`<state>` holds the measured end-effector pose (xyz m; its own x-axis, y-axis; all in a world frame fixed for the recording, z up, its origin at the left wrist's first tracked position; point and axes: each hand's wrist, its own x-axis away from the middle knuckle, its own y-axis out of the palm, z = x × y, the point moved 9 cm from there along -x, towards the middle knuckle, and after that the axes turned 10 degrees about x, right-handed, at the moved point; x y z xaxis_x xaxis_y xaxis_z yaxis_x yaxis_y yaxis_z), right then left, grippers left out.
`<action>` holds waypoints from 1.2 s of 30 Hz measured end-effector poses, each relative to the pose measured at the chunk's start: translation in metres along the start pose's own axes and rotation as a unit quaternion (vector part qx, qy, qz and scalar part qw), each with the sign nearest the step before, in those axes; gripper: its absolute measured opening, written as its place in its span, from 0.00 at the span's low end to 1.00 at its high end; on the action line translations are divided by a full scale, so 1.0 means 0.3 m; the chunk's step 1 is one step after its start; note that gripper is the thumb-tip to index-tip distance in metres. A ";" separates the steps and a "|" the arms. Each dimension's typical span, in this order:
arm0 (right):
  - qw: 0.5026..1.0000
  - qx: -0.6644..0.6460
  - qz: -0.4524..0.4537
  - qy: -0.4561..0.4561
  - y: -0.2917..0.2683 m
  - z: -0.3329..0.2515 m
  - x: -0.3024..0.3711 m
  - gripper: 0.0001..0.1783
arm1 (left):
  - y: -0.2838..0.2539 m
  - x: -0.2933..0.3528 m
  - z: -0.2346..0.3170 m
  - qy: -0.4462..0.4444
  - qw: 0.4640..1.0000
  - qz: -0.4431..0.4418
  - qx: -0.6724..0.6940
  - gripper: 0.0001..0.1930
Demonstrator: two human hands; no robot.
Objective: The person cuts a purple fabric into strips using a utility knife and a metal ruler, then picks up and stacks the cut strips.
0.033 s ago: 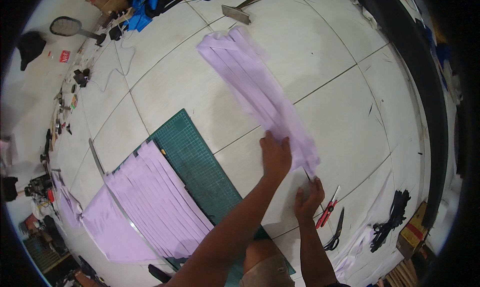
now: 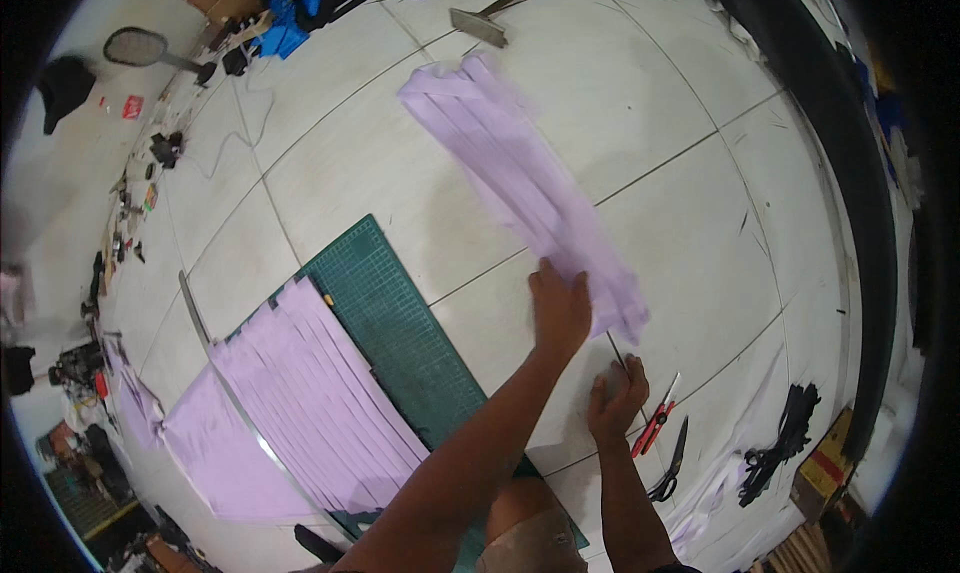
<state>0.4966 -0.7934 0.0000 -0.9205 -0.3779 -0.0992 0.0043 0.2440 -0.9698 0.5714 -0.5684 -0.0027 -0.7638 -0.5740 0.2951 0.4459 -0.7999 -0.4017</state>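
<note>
A long bundle of lilac fabric strips (image 2: 500, 163) stretches diagonally over the white tiled floor, its outline partly blurred. My left hand (image 2: 562, 313) grips the bundle's near left edge, thumb and fingers apart over the cloth. Just below the bundle's near end, my right hand (image 2: 618, 401) is open above the floor, thumb away from the fingers, holding nothing. More lilac fabric (image 2: 310, 393), cut into parallel strips, lies on a green cutting mat (image 2: 400, 313) to the left. A metal ruler (image 2: 240, 408) crosses that fabric.
Right of my right hand lie a red utility knife (image 2: 655, 423) and black scissors (image 2: 672, 470). Farther right are black cords (image 2: 780, 443) and pale fabric scraps (image 2: 705, 503). A wooden-handled tool with a flat metal head (image 2: 478, 27) lies at the far side. Clutter lines the left wall.
My left hand and the near end of the lilac bundle have shifted slightly to the right. My right hand stays in nearly the same place.
</note>
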 end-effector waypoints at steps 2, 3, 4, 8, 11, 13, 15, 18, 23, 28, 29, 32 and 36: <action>1.000 0.027 0.005 -0.011 -0.007 -0.018 -0.009 0.25 | 0.012 -0.011 -0.005 -0.044 0.997 0.026 0.053 0.38; 0.999 0.032 0.004 -0.020 -0.009 -0.054 -0.009 0.24 | 0.014 -0.032 -0.036 -0.049 0.997 0.005 0.052 0.38; 0.999 0.020 0.020 -0.027 -0.021 -0.052 -0.006 0.24 | 0.023 -0.026 -0.017 -0.081 0.991 -0.012 0.101 0.38; 0.999 0.026 0.030 -0.033 -0.034 -0.046 -0.015 0.23 | -0.080 0.054 -0.032 -0.094 0.976 -0.043 0.191 0.29; 0.998 0.027 0.037 -0.032 -0.036 -0.061 -0.022 0.22 | -0.306 0.151 -0.152 -0.142 0.976 -0.055 0.152 0.21; 0.997 0.032 0.053 -0.036 -0.048 -0.066 -0.020 0.22 | -0.535 0.261 -0.235 -0.150 0.978 0.011 0.143 0.20; 0.998 0.042 0.030 -0.027 -0.013 -0.037 -0.030 0.21 | -0.789 0.363 -0.285 -0.178 0.982 0.061 0.002 0.17; 0.998 0.034 0.036 -0.040 -0.030 -0.057 -0.050 0.20 | -1.151 0.565 -0.332 -0.196 0.968 0.117 -0.102 0.14; 0.998 0.031 0.034 -0.036 -0.039 -0.054 -0.050 0.21 | -1.422 0.762 -0.261 -0.211 0.943 0.024 -0.255 0.17; 0.997 0.053 0.037 -0.039 -0.019 -0.067 -0.019 0.21 | -1.492 0.913 -0.288 -0.266 0.913 -0.099 -0.292 0.19; 0.997 0.059 0.032 -0.039 -0.013 -0.072 -0.005 0.21 | -1.510 0.941 -0.305 -0.265 0.914 -0.107 -0.289 0.19; 0.997 0.061 0.033 -0.035 -0.013 -0.062 0.015 0.21 | -1.567 0.957 -0.354 -0.221 0.931 -0.069 -0.283 0.19; 0.996 0.044 0.067 -0.035 -0.039 -0.052 0.001 0.24 | -1.564 0.974 -0.495 -0.192 0.947 0.009 -0.259 0.19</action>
<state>0.4901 -0.7826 0.0148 -0.8797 -0.4093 -0.2423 0.1630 0.2192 -0.9620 0.0697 -0.3347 0.1434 -0.4880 -0.6877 0.5375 0.0936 -0.6535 -0.7511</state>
